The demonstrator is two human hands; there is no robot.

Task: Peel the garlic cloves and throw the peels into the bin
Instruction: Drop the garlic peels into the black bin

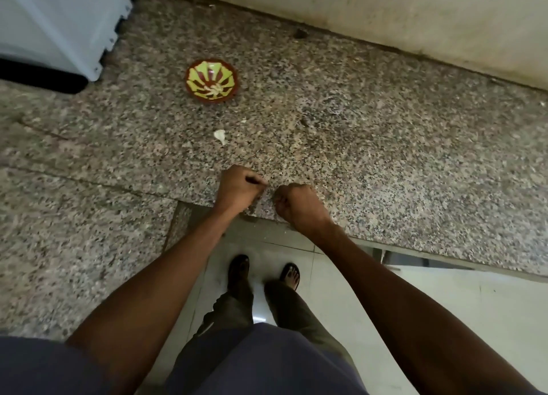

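A speckled granite desk (370, 145) runs along a pale wall (415, 17), with a seam crossing its left part. Both hands hover at its near edge, fingers curled: the left hand (237, 188) and right hand (296, 206) sit just beside each other, but whether they pinch anything is too small to tell. A garlic piece (220, 136) lies on the desk beyond them. Farther back stands a red-and-green bowl (211, 80) with pale cloves (214, 90) inside. A white appliance (59, 23) fills the left corner. Below, sandalled feet stand on a glossy tiled floor (444, 299).
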